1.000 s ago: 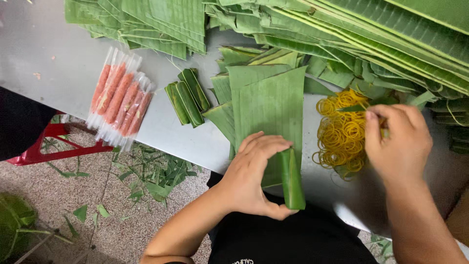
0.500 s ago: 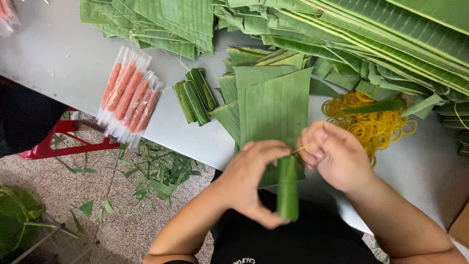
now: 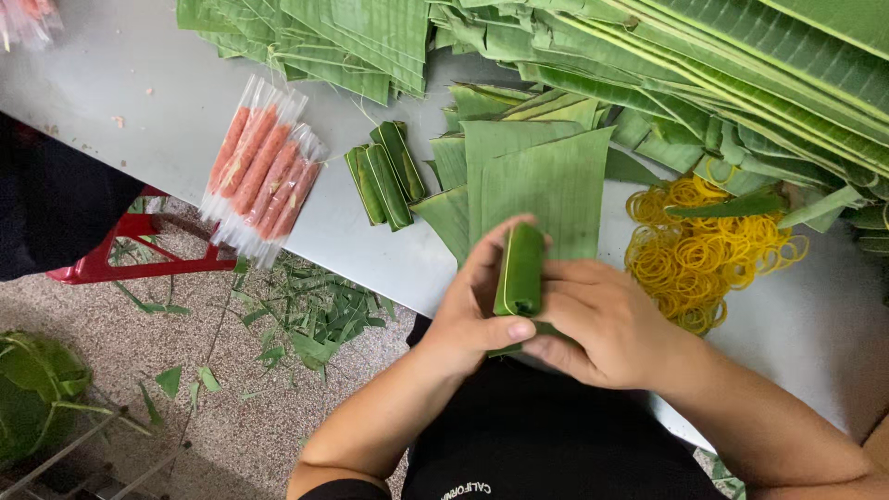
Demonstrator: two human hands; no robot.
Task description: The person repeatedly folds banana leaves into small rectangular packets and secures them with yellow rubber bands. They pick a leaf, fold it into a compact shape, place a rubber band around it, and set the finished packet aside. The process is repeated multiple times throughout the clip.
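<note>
Left hand (image 3: 477,310) gripping leaf-wrapped roll (image 3: 520,270), right hand (image 3: 602,319) clasped around its lower end, yellow rubber bands (image 3: 708,255) just beside, cut banana leaves (image 3: 537,181) beyond

The leaf roll (image 3: 519,270) held between the left hand (image 3: 482,310) and the right hand (image 3: 597,319) is wrapped in smooth green leaf with a slight sheen. The cut leaves (image 3: 546,185) just beyond it look matt, with fine parallel ribs. Three finished rolls (image 3: 384,173) to the left have the same waxy leaf skin. The sausages (image 3: 262,176) further left sit in clear, glossy plastic sleeves. The rubber bands (image 3: 708,250) on the right are yellow and dull. The table (image 3: 139,102) is grey, smooth and faintly shiny. The floor (image 3: 241,407) is rough and speckled.
</note>
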